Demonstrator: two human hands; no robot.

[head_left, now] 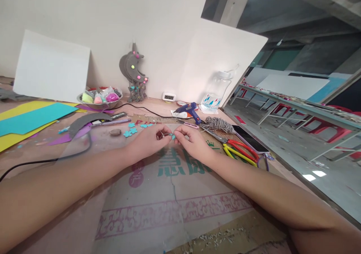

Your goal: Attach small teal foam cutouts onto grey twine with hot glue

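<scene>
My left hand [150, 140] and my right hand [190, 141] meet over a sheet of printed cardboard [175, 193] on the table. Both are closed in a pinch on one small teal flower-shaped cutout [172, 136] held between the fingertips. More teal flower cutouts [132, 130] lie just left of my left hand. A grey stone-like lump [115, 132] rests beside them.
A blue glue gun [189, 110], grey yarn [218, 124], red and yellow scissors [241, 153] and a phone [251, 141] lie right of my hands. Teal and yellow sheets [31, 120], a grey crescent cutout [84, 121], a metal bowl [100, 98], a hanging moon ornament [134, 71] and a plastic jar [216, 94] stand behind.
</scene>
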